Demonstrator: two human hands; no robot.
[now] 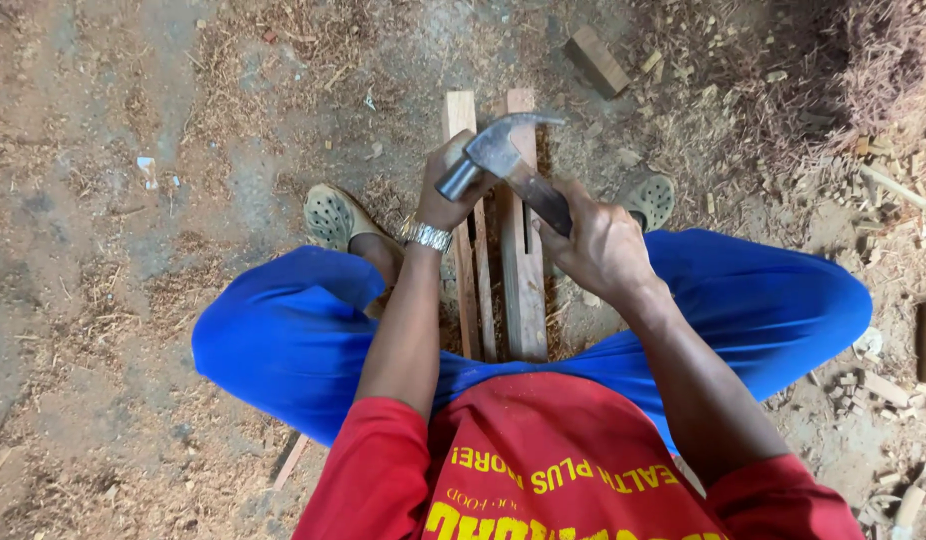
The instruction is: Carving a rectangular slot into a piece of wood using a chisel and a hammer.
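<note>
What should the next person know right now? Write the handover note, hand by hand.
Right hand: gripping the claw hammer by its wooden handle, head raised over the work.
Left hand: resting on the top of the left wooden slat, just under the hammer head.
Two slats lie side by side on the dirt ground between the knees; the right slat is untouched.
No nail is visible; how far the hammering has got cannot be told.
</note>
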